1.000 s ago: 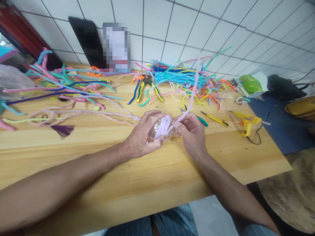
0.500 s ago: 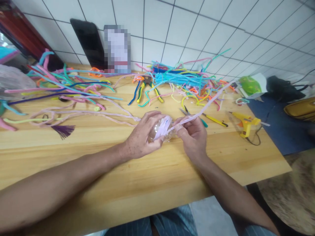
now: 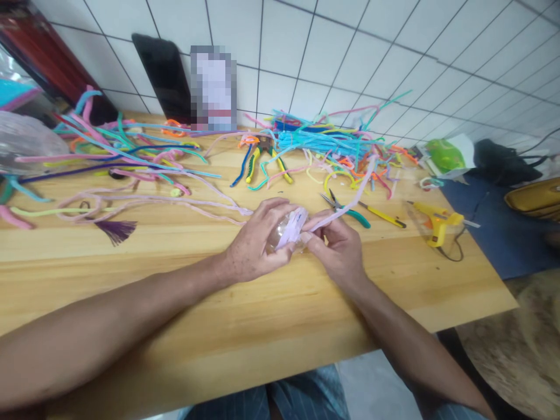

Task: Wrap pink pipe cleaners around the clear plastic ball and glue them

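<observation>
My left hand (image 3: pixel 262 239) is wrapped round a clear, shiny plastic ball (image 3: pixel 275 233), its fingers over the top and the thumb along the near side. Pale lilac pipe cleaners (image 3: pixel 292 228) lie side by side as a band across the ball. My right hand (image 3: pixel 335 248) pinches a lilac pipe cleaner (image 3: pixel 352 204) close to the ball's right side; its free end rises up and to the right. More lilac strands (image 3: pixel 210 202) trail leftward from behind my left hand over the table. The right fingertips are partly hidden against the ball.
Loose coloured pipe cleaners (image 3: pixel 118 154) cover the back left, with a blue bundle (image 3: pixel 324 142) at the back middle. Behind my hands lie yellow-green pliers (image 3: pixel 262 160), teal-handled pliers (image 3: pixel 356 217) and a yellow craft knife (image 3: pixel 385 214). A yellow glue gun (image 3: pixel 440 221) lies right; a purple tassel (image 3: pixel 116 230) left.
My right hand has moved slightly left, closer to the ball, and the strand's free end has dropped and swung left. My left hand keeps its hold on the ball.
</observation>
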Action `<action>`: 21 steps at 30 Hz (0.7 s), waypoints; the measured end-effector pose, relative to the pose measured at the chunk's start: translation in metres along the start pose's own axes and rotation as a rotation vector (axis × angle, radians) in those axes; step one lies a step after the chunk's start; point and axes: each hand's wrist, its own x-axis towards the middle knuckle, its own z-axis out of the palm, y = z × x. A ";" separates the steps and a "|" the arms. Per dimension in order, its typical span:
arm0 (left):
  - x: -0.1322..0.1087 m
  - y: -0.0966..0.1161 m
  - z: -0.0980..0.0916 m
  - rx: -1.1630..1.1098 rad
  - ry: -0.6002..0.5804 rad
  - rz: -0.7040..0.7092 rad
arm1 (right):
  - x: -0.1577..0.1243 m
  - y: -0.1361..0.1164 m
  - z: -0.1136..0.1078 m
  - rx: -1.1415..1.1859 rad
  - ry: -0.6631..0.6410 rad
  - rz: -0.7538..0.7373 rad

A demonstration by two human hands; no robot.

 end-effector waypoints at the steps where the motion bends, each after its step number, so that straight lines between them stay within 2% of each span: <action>1: 0.000 0.000 0.000 0.002 -0.003 -0.002 | 0.000 0.000 -0.001 -0.015 -0.007 -0.009; 11: -0.001 0.000 0.004 -0.005 0.033 -0.004 | 0.004 0.000 -0.005 -0.021 -0.047 -0.018; 21: -0.001 -0.001 0.002 -0.006 0.007 -0.014 | 0.005 -0.002 -0.006 -0.021 -0.070 0.023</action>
